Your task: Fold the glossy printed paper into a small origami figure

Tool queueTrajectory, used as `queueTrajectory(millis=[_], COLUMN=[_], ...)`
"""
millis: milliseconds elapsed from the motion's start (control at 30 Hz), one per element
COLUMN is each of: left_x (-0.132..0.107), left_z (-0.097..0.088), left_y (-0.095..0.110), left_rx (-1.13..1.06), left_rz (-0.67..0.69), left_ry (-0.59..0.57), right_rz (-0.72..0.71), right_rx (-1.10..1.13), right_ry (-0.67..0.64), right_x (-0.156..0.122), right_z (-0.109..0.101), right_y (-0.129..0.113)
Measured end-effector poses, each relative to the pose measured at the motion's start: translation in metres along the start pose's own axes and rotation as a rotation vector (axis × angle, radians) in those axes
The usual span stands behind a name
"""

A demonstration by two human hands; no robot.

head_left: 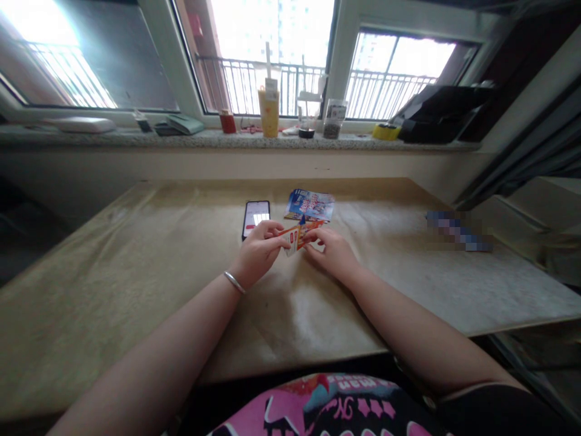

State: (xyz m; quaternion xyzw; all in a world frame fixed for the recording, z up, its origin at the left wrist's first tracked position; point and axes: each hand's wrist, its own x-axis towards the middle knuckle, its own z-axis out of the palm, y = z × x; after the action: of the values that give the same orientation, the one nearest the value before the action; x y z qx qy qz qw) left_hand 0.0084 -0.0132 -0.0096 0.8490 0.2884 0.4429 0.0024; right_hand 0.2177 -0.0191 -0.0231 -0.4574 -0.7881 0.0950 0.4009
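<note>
Over the middle of the table, a small orange and white printed leaflet (294, 238) is held between both hands, with a fold or gap showing between its two sides. My left hand (259, 251), a silver bangle at its wrist, pinches the white left side between thumb and fingers. On the orange right side, the fingers of my right hand (334, 253) close around the edge. Just beyond the leaflet lies a fanned stack of blue printed leaflets (318, 206). A phone (256, 217) with a lit screen lies flat beyond my left hand, which partly covers its lower end.
A tan cover lies over the table (149, 266). A blurred bluish item (458, 231) lies near the right edge. Along the windowsill (200, 138) stand a yellow cup (269, 115), a red jar (227, 122), clear cups, yellow tape (385, 131) and a black object (436, 118).
</note>
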Motion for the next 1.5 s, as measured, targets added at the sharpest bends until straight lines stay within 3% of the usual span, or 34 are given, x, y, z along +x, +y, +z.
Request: queueTrajectory(millis=[200, 533, 733, 967, 1167, 1500], left_x=[0.001, 0.003, 0.006, 0.003, 0.005, 0.004], left_z=[-0.005, -0.006, -0.007, -0.005, -0.007, -0.008], left_y=[0.005, 0.008, 0.011, 0.013, 0.017, 0.017], left_rx=[0.111, 0.056, -0.001, -0.023, 0.151, 0.192], left_rz=[0.076, 0.150, 0.111, -0.036, -0.042, -0.014], left_ry=[-0.141, -0.270, -0.288, -0.241, -0.453, -0.589], right_rz=[0.092, 0.050, 0.054, -0.056, -0.139, -0.185], right_rx=[0.083, 0.118, 0.120, 0.093, -0.049, -0.067], right_ry=[-0.048, 0.065, 0.004, -0.010, -0.069, -0.184], right_x=[0.000, 0.000, 0.000, 0.001, 0.003, 0.003], right_z=[-0.002, -0.002, -0.007, -0.010, -0.017, -0.015], right_y=[-0.003, -0.003, -0.001, 0.001, 0.008, 0.018])
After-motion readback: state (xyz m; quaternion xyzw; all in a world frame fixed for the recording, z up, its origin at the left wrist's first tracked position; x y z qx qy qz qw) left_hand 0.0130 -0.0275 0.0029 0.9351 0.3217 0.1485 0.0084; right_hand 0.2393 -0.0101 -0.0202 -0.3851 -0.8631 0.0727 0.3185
